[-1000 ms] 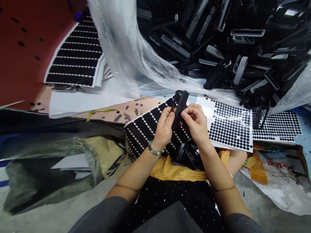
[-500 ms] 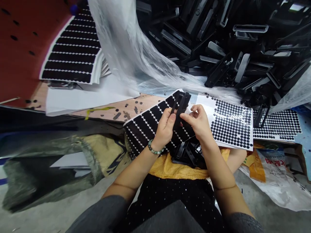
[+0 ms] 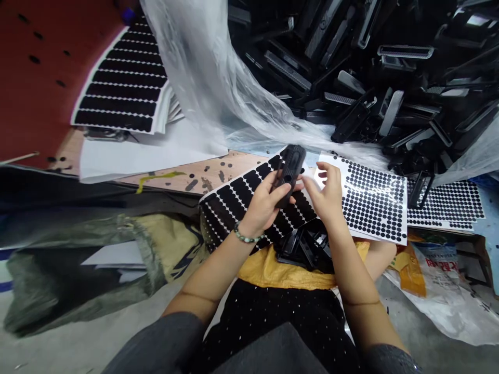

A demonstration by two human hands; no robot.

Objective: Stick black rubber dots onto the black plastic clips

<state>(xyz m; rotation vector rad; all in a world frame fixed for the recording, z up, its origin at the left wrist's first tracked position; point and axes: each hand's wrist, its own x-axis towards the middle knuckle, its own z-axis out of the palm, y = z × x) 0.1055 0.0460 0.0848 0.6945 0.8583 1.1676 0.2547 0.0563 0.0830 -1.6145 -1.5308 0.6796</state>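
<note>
The left hand (image 3: 263,205) is closed around a black plastic part (image 3: 289,169) with a carbon-weave texture, holding it upright, tilted slightly toward 1 o'clock, just above the middle of the hands. The right hand (image 3: 327,200) is open with its fingers spread, and its thumb sits just beside the part, apparently not touching it. A beaded bracelet (image 3: 245,236) circles the left wrist.

Directly beneath the hands lies a sheet of black oblong pads (image 3: 249,195), running off toward 9 o'clock. At 3 o'clock, a sheet of small round black dots (image 3: 374,200) sits just beside the right hand, and a second dot sheet (image 3: 444,202) lies farther out. A small heap of black parts (image 3: 302,246) rests at 6 o'clock on a yellow cloth (image 3: 268,270) across the person's lap.

A large pile of similar black parts (image 3: 351,62) fills the area from 12 to 2 o'clock, partly edged by clear plastic sheeting (image 3: 195,67). At 10 o'clock, a stack of pad sheets (image 3: 120,85) lies on a red surface (image 3: 39,67), above white paper (image 3: 148,156) and a paint-spotted wooden counter (image 3: 175,179). A green-edged sack (image 3: 78,265) slumps at 8 o'clock, and a printed plastic bag (image 3: 436,265) lies at 4 o'clock on the concrete floor (image 3: 78,348).
</note>
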